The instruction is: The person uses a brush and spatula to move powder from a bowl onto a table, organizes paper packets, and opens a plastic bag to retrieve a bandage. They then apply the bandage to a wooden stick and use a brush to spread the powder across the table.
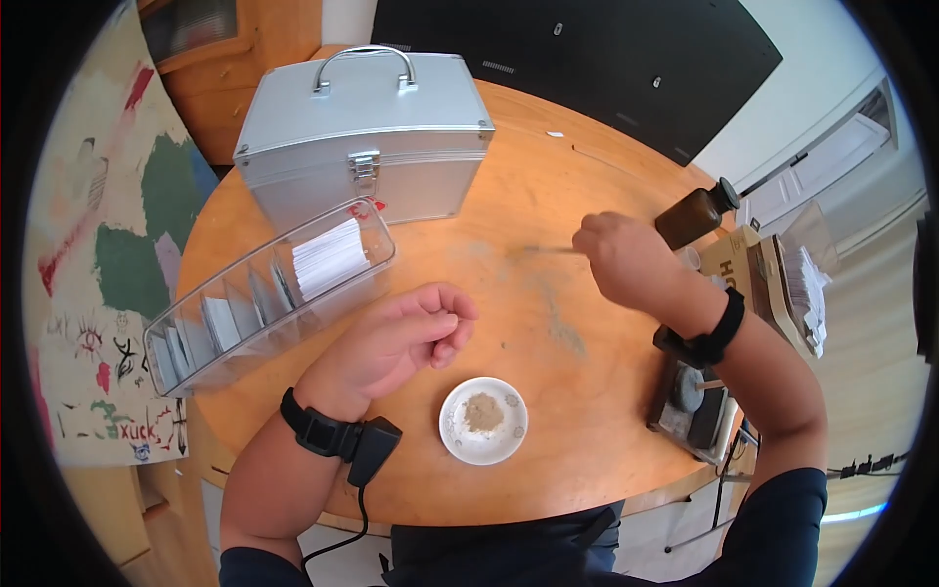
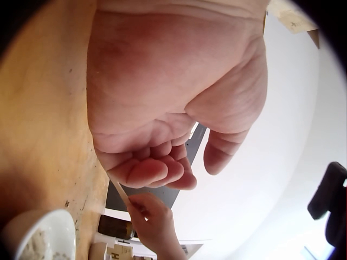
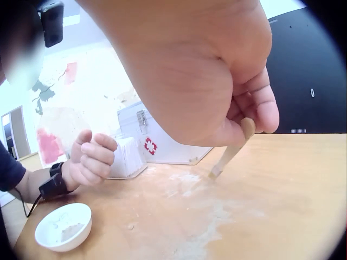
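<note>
My right hand (image 1: pixel 634 262) pinches a small brush (image 3: pixel 230 159) with a pale, slim handle, its tan tip pointing down at the tabletop. Around that tip, smears of greyish powder (image 3: pixel 214 222) mark the wood. Loosely curled fingers and a turned-up palm show on my left hand (image 1: pixel 396 338), which holds nothing and hovers over the table's middle. Just in front of it stands a small white bowl (image 1: pixel 516 438) with tan and white powder (image 1: pixel 483 411) inside. The left wrist view shows the bowl's edge and the other hand beyond the left fingers.
At the back left is a silver case (image 1: pixel 362 108) with a handle. Beside it lies a clear divided organizer (image 1: pixel 186 377) of white papers. On the right are a brown bottle (image 1: pixel 687 217), a cardboard box (image 1: pixel 748 256) and a metal tray (image 1: pixel 673 423) bearing a dark round object.
</note>
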`<control>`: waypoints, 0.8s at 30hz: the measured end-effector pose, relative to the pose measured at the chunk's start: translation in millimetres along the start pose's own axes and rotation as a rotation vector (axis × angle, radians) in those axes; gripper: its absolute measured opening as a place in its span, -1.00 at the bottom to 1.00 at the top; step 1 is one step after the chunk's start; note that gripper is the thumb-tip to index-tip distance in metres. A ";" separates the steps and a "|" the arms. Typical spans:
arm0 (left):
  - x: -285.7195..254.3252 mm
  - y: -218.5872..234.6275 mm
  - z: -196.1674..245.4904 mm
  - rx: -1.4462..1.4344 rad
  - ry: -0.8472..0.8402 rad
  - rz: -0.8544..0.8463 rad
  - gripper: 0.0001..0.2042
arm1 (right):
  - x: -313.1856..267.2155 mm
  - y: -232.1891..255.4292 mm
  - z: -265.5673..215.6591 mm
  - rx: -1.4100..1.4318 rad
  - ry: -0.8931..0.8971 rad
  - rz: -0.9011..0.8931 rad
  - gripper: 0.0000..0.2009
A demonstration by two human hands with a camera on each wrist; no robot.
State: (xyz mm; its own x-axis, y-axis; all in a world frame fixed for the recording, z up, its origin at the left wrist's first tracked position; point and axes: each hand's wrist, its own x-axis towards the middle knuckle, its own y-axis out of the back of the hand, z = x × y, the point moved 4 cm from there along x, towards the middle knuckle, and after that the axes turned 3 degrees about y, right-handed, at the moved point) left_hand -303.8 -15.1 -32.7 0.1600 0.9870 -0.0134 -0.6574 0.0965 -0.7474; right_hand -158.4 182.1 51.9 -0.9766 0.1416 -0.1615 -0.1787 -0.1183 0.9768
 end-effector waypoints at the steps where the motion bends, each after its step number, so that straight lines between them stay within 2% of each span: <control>1: 0.5 -0.4 -1.4 -0.018 -0.001 -0.021 -0.82 | 1.4 1.4 6.1 -0.050 -0.070 0.051 -0.86; 2: 0.5 -1.3 -2.1 -0.015 0.010 -0.031 -0.82 | 1.5 2.0 13.3 -0.101 -0.141 0.100 -0.88; 6: 1.4 -3.8 -1.1 0.016 0.008 0.017 -0.79 | 5.8 -20.9 36.0 -0.167 -0.167 0.144 -0.89; 8: -2.2 -3.9 0.3 0.010 -0.006 0.042 -0.80 | 0.3 -17.4 14.0 -0.073 -0.062 0.083 -0.89; 9: -2.1 -5.7 1.8 0.022 0.000 0.052 -0.80 | -6.4 -11.5 0.3 -0.051 -0.072 -0.025 -0.86; 12: -1.6 -3.6 2.2 0.034 0.003 0.051 -0.80 | -19.8 0.8 -16.3 0.007 -0.014 0.028 -0.88; 16: 0.8 -2.9 -2.0 0.023 -0.001 0.027 -0.80 | -1.0 -9.6 25.5 -0.138 -0.245 0.142 -0.87; 17: 0.7 -3.5 -2.7 0.028 0.005 0.020 -0.80 | 4.3 -14.5 32.6 -0.138 -0.256 0.144 -0.87; 19: 0.7 -2.8 -2.6 0.031 0.006 0.018 -0.80 | 13.3 -24.4 41.8 -0.111 -0.323 0.000 -0.89; 20: 0.8 -3.8 -2.1 0.030 0.006 0.019 -0.80 | 8.4 -25.4 37.9 -0.111 -0.322 -0.002 -0.89; 22: -1.4 -5.9 -0.3 0.055 -0.010 0.042 -0.79 | -5.7 -20.6 11.1 -0.033 -0.108 0.064 -0.87; 23: -2.4 -4.9 0.5 0.046 -0.020 0.053 -0.79 | -11.5 -12.5 -1.7 -0.020 -0.066 -0.050 -0.88; 24: -1.6 -4.7 1.6 0.045 -0.011 0.049 -0.79 | -16.5 -4.5 -8.2 -0.024 -0.056 -0.053 -0.88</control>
State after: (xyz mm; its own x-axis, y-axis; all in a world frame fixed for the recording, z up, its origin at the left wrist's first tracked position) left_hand -302.1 -16.9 -28.1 0.1191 0.9920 -0.0415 -0.6968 0.0537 -0.7153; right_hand -142.5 172.2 49.1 -0.9577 0.2029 -0.2040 -0.2332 -0.1322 0.9634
